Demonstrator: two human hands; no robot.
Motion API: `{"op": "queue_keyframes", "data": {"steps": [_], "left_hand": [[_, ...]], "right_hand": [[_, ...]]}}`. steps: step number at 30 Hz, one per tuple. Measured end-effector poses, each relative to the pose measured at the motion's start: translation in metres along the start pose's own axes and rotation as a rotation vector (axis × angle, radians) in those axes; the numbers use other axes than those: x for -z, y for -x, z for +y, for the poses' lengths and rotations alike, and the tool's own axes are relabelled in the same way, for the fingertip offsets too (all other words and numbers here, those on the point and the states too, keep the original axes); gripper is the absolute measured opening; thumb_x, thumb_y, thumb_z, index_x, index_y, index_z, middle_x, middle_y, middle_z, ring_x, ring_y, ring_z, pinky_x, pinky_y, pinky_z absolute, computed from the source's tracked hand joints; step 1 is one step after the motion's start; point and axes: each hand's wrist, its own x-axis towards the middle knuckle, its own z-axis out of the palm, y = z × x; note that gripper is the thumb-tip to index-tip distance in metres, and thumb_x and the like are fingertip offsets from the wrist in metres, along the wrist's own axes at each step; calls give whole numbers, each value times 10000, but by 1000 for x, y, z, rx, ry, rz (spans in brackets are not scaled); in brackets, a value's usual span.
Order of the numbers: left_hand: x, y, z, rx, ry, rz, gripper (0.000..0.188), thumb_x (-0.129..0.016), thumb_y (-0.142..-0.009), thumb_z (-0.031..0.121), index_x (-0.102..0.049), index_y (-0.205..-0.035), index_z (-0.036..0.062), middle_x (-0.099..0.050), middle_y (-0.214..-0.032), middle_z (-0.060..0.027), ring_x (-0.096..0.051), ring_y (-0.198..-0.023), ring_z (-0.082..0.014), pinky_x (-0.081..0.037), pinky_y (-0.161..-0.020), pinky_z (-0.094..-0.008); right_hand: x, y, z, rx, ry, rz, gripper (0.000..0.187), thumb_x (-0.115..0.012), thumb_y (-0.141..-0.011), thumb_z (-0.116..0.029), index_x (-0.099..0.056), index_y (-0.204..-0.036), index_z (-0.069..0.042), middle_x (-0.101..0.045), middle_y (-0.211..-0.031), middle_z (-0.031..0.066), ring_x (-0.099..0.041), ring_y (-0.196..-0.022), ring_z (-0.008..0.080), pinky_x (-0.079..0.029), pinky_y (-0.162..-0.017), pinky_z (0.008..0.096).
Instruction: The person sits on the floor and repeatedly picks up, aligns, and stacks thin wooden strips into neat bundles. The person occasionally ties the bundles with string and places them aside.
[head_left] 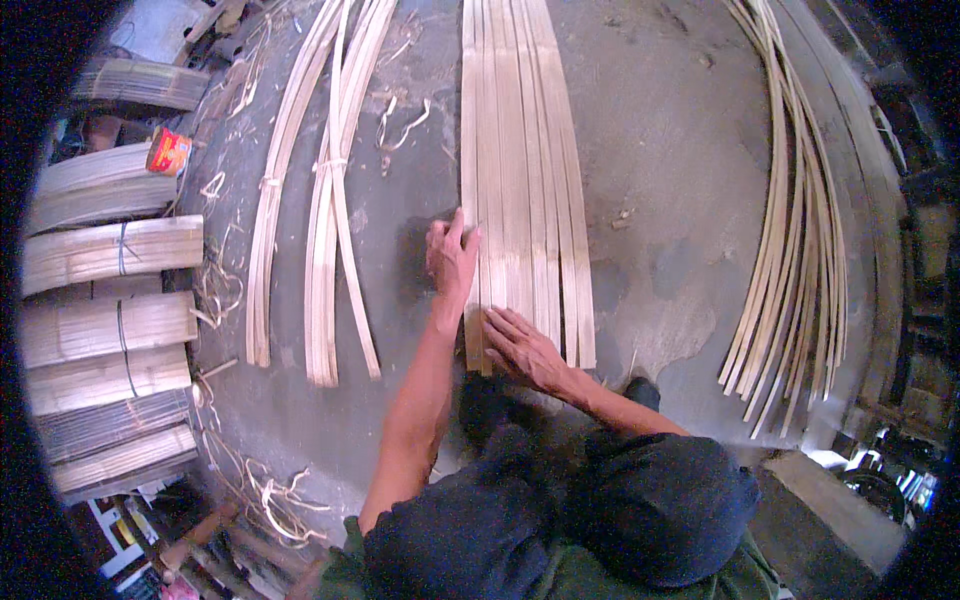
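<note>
grey floor (660, 120), patchy and littered with shavings, carries everything. nearest us, our right grip (527, 350) lies open, fingers spread over the near ends of the pale strips (515, 180), seemingly to steady them side by side. our left grip (453, 260) is half curled at their left edge; we cannot tell whether it pinches. tied bundles (323, 260) lie left, a loose fan (795, 230) right, probably for easy reach. farther left, stacks (80, 325) and a red tin (169, 152).
</note>
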Motion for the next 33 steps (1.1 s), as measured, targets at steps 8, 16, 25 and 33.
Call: {"op": "queue_keyframes", "data": {"steps": [8, 16, 25, 33], "left_hand": [[-5, 13, 19, 6, 11, 58, 522, -652, -859, 209, -505, -1324, 24, -514, -1188, -200, -492, -1109, -363, -393, -950, -472], [-31, 57, 94, -440, -106, -250, 571, -589, -903, 240, -423, -1393, -3, -342, -1484, -212, -288, -1386, -400, -185, -1156, -513], [-26, 61, 94, -506, -208, -252, 561, -516, -940, 341, -437, -1403, 34, -318, -1509, -192, -257, -1407, -377, -145, -1156, -538], [-34, 63, 96, -504, -226, -246, 569, -537, -923, 350, -456, -1388, 33, -335, -1502, -188, -260, -1407, -374, -153, -1154, -533]], "right_hand": [[70, 45, 56, -642, 143, 296, 605, -626, -866, -236, -408, -1404, -67, -531, -1074, 183, -550, -917, 378, -462, -803, 472], [63, 40, 59, -844, -61, 403, 613, -613, -863, -189, -382, -1413, -49, -617, -1017, 190, -599, -911, 364, -477, -784, 454], [170, 106, 74, -1029, -637, 900, 251, -598, -944, -223, -637, -1088, -22, -634, -799, 8, -540, -700, 46, -424, -597, 210], [286, 224, 100, -1096, -49, 1036, 437, -682, -898, -261, -606, -1241, -1, -709, -963, 113, -651, -833, 182, -510, -774, 297]]}}
